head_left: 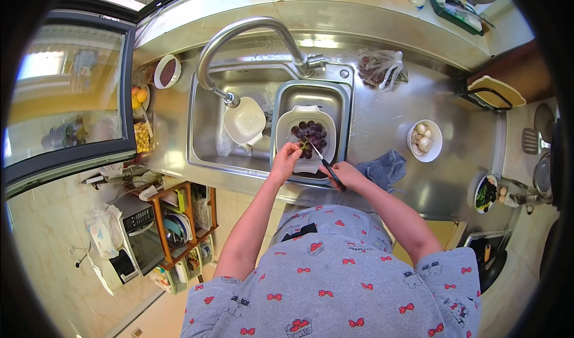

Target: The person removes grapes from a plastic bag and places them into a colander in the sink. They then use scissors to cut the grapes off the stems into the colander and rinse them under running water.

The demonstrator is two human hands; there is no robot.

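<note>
A white basket (326,123) sits in the smaller sink basin (344,99), holding a bunch of dark purple grapes (311,130). At its near left side, my left hand (287,160) has its thumb and fingers closed on the green stem of the bunch. My right hand (348,176) is wrapped round the black handles of a pair of scissors (320,156). The metal blades point up and left into the grapes, close to my left fingertips. Whether the blades are parted is too small to tell.
A white strainer (244,121) lies in the larger basin under the curved faucet (206,57). On the right counter are a grey-blue cloth (382,169), a white bowl of pale round mushrooms (423,141) and a plastic bag (382,69). An open window (128,99) juts in at left.
</note>
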